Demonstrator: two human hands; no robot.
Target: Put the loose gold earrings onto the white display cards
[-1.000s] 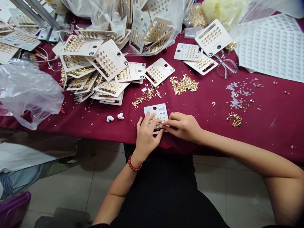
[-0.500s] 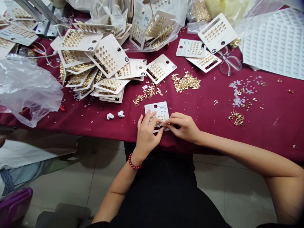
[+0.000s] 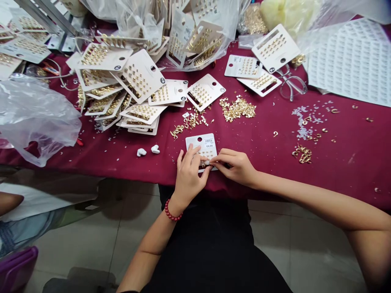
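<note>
A white earring card (image 3: 208, 141) with a price label lies on the dark red tablecloth (image 3: 253, 142) near the front edge. My left hand (image 3: 191, 171) rests over its lower left part, thumb and index finger closing on something small at the card's lower edge that I cannot make out. From the right, my right hand (image 3: 233, 165) pinches at the card's lower right; what is between its fingertips is too small to name. Beyond the card lie gold hooks (image 3: 177, 131) and a pile of small gold pieces (image 3: 238, 108).
Stacked earring cards (image 3: 140, 77) and plastic bags (image 3: 36, 118) fill the left and back. Two white earbuds (image 3: 155, 149) lie left of the card. Glasses (image 3: 293, 86), a patterned sheet (image 3: 351, 61) and scattered hooks (image 3: 302, 154) are at right. A person's arm (image 3: 10, 202) shows at far left.
The view has shifted slightly. Both hands stay at the card, with only small finger movement. More of the other person's arm shows at the far left.
</note>
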